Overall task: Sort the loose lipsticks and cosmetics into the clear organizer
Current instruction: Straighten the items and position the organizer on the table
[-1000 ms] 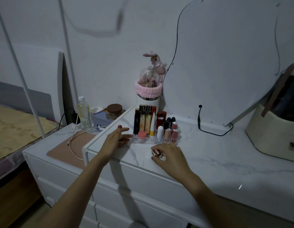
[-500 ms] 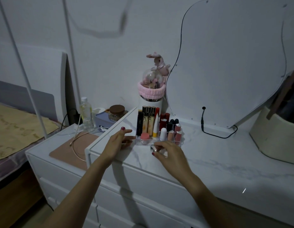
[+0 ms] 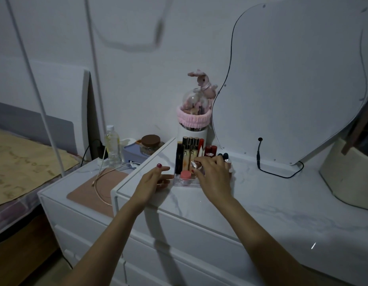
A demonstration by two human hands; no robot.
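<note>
The clear organizer point(image 3: 184, 183) stands on the white marble dresser top point(image 3: 261, 199), filled with upright lipsticks, gold tubes point(image 3: 191, 150) and a black tube point(image 3: 179, 156). A small pink-capped pot point(image 3: 185, 174) sits in its front left slot. My right hand point(image 3: 215, 175) hovers over the organizer's front row, fingers closed on a small shiny silver cosmetic point(image 3: 194, 164). It hides the front right slots. My left hand point(image 3: 153, 180) rests flat on the dresser against the organizer's left side, thumb raised, holding nothing.
A brush holder with a pink band and a plush rabbit point(image 3: 194, 120) stands behind the organizer. A curvy mirror point(image 3: 292, 79) with a black cable point(image 3: 261, 162) leans on the wall. A cream bag point(image 3: 348, 178) is at right. Lower left: bottle point(image 3: 112, 145), jar point(image 3: 150, 144), pink mat point(image 3: 96, 186).
My right hand lifted the silver item off the dresser top and carried it away from me, over the organizer's front row. My left hand stayed by the organizer's left side.
</note>
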